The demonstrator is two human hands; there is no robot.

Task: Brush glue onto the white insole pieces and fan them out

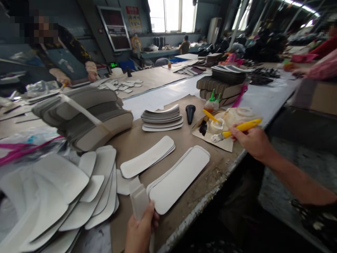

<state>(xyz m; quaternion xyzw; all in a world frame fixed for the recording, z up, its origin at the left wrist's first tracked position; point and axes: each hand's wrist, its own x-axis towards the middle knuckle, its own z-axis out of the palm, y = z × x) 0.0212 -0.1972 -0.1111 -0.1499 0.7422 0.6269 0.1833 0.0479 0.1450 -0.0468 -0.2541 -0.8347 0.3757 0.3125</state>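
Observation:
My right hand (254, 142) grips a brush (243, 128) by its yellow handle. The white-coated bristles hang over a piece of cardboard (226, 144), beside a glue-crusted white pot (218, 125) with a second yellow handle sticking out of it. At the lower middle, my left hand (140, 228) is closed around a whitish, translucent flat piece (139, 201) whose kind I cannot make out. Just beyond it lies a fanned stack of long white rounded panels (181, 179). Slightly curved white panels (149, 157) lie farther left, partly over another white piece.
Loose white panels (52, 182) pile up at left, before a strapped bundle of grey-brown pieces (86, 116). A short white stack (162, 118), a black tool (190, 114) and green-tipped bottles (211, 102) stand farther back. A co-worker (63, 52) stands across the table.

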